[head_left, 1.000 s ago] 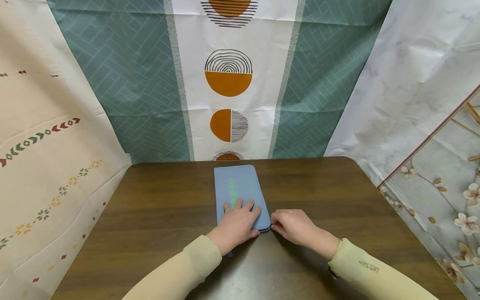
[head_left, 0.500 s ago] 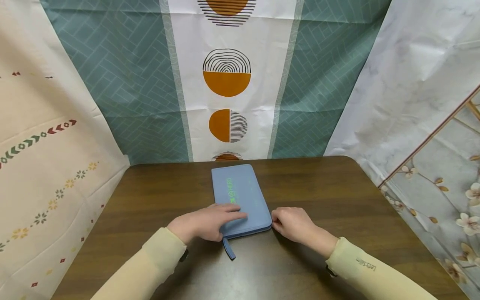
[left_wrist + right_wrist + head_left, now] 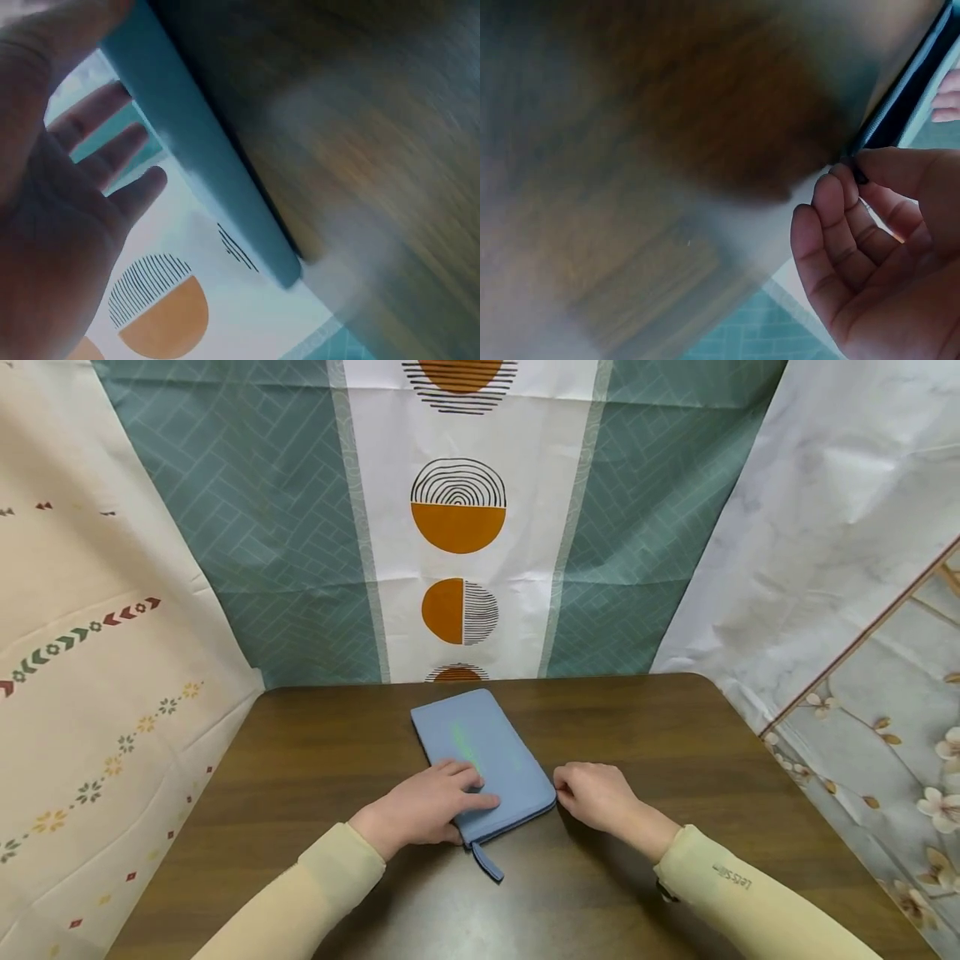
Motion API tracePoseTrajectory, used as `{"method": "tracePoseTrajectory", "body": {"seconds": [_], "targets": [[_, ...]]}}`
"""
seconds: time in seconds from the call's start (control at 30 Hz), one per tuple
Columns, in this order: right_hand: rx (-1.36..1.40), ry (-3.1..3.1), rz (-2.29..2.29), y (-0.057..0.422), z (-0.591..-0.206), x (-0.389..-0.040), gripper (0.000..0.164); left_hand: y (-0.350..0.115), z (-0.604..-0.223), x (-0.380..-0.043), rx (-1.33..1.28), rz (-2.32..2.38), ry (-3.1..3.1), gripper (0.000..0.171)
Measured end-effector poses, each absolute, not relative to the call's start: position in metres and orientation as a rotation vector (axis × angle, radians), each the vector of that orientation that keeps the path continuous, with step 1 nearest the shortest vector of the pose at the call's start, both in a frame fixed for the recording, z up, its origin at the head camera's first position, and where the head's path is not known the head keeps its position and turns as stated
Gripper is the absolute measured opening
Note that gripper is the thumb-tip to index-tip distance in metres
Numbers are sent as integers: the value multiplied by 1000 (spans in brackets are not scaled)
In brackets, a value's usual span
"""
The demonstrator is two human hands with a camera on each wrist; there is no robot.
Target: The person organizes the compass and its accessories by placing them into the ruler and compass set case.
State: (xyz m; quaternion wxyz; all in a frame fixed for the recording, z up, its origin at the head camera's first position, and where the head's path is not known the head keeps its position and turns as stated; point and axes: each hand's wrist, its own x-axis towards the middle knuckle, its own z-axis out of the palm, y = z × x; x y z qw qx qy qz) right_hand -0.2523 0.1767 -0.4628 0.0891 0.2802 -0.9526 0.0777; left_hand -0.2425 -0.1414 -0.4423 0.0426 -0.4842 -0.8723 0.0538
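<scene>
A flat blue zip case (image 3: 487, 735) with faint green lettering lies on the brown table, turned at an angle. A blue strap (image 3: 487, 862) sticks out at its near-left corner. My left hand (image 3: 427, 806) holds the case's near-left part, fingers over the top and thumb at the side edge; in the left wrist view several fingers stretch past the case edge (image 3: 202, 150). At the near-right corner my right hand (image 3: 597, 795) pinches a small dark zipper pull (image 3: 860, 177) between thumb and fingertips. Most of the pull is hidden by the fingers.
The brown wooden table (image 3: 322, 735) spreads around the case. A green and white patterned curtain (image 3: 300, 527) hangs behind it. Printed cloths hang on both sides, cream on the left (image 3: 90, 693) and white floral on the right (image 3: 892, 760).
My left hand has gone from lying spread on the case to holding its left edge. The case has turned, its near end swinging right, and the strap shows. My right hand has shifted slightly right.
</scene>
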Motion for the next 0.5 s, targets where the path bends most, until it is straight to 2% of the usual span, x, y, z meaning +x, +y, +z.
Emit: {"method": "tracePoseTrajectory", "body": {"seconds": [0.3,0.5], "targets": [[822,-2797,192,183,-467,-277,24,-121,-452,-241,-1457,47,-2753,71],[813,-2794,149,181,-466,-296,22,-109,-458,-239,-1342,69,-2760,71]]}}
